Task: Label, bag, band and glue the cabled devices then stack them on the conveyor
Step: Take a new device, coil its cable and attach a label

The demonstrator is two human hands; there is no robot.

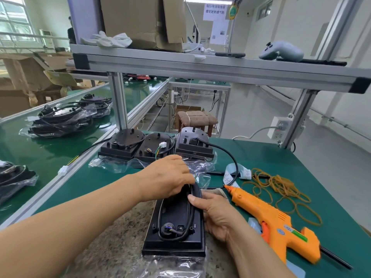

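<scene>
Conveyor (pixel 50 149): bagged devices (pixel 66 119) are lying stacked.
Surface (pixel 301 157), centre: we are gripping the device (pixel 176 219) with our left hand (pixel 166 175) curled over its far end, seemingly tucking in cable, and our right hand (pixel 212 211) clasping its side to steady it.
Right: glue gun (pixel 267 219) and rubber bands (pixel 281 189) are waiting nearby.

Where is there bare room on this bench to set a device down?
Bare mat lies between the side rail and the left hand, and behind the rubber bands. Crowded around the glue gun and the row of devices.
</scene>
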